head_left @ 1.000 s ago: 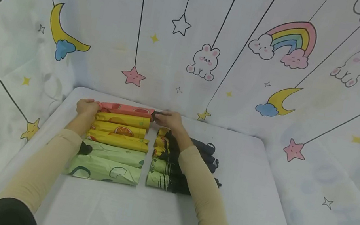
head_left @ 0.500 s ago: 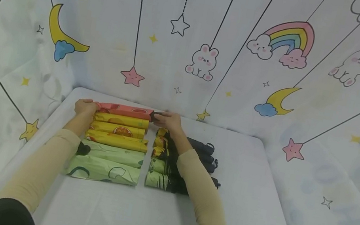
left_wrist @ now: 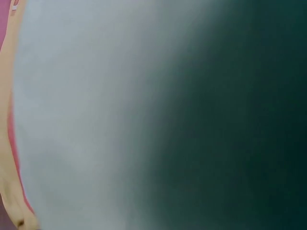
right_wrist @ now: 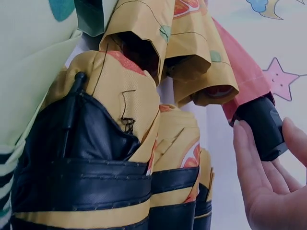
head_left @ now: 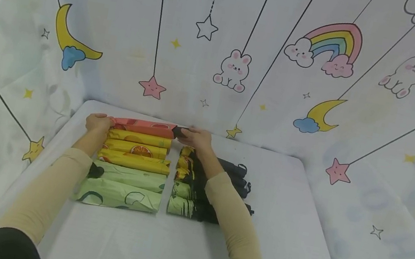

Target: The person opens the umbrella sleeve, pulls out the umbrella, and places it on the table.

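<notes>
A red fruit-print umbrella sleeve (head_left: 145, 127) lies across the back of the white table. My left hand (head_left: 98, 122) pinches its left end. At the other end, the fingers and thumb of my right hand (head_left: 197, 139) grip a black cylindrical handle (right_wrist: 263, 127) that sticks out of the sleeve's mouth. Nearer to me lie several yellow orange-print sleeves (head_left: 139, 138), their open mouths showing in the right wrist view, and two green sleeves (head_left: 116, 197). The left wrist view is mostly blurred, and the left fingers are hidden there.
Under my right forearm, a column of folded umbrellas lies right of the sleeves: yellow-and-black ones (head_left: 185, 158) and green-and-black ones (head_left: 179, 208), with dark wrist loops. Cartoon-printed white cloth (head_left: 186, 61) walls the table at the back and sides.
My right hand has shifted slightly right, and the red sleeve's mouth a little left. More of the black handle shows between them now. My left hand keeps its grip.
</notes>
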Demonstrator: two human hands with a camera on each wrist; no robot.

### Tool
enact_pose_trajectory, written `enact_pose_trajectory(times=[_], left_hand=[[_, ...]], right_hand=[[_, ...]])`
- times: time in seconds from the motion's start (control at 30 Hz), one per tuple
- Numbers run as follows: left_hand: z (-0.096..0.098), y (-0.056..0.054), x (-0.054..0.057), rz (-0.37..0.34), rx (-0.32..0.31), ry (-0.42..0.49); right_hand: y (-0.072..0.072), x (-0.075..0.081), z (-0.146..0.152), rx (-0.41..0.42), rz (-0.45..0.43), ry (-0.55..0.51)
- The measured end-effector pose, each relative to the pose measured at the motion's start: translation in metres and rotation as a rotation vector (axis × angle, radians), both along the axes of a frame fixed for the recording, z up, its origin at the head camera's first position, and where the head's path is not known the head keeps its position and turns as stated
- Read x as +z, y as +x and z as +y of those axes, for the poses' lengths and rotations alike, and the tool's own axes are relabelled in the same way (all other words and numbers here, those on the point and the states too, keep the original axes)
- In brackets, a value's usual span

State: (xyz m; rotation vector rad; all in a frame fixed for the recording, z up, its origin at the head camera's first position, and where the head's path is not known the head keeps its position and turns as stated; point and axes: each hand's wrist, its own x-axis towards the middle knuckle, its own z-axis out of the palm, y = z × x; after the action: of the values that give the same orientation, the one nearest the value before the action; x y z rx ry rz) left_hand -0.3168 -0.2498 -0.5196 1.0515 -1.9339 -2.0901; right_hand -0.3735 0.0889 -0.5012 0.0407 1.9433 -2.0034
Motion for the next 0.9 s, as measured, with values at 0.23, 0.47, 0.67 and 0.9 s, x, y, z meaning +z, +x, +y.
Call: enact_pose_trajectory(times=[0.23, 0.47, 0.67, 0.9], left_hand=[[0.000, -0.002, 0.002, 0.012, 0.012, 0.061], [0.001, 0.001, 0.002, 0.001, 0.009, 0.025], [0.001, 0.003, 0.002, 0.028, 0.010, 0.040], [0.000, 0.003, 0.001, -0.002, 0.009, 0.028]], right_hand=[[0.001, -0.003, 0.006, -0.008, 0.009, -0.042], [0.000, -0.005, 0.013, -0.006, 0.008, -0.071], [-0.001, -0.006, 0.018, -0.014, 0.003, -0.093], [0.000, -0.004, 0.022, -0.035, -0.025, -0.115]])
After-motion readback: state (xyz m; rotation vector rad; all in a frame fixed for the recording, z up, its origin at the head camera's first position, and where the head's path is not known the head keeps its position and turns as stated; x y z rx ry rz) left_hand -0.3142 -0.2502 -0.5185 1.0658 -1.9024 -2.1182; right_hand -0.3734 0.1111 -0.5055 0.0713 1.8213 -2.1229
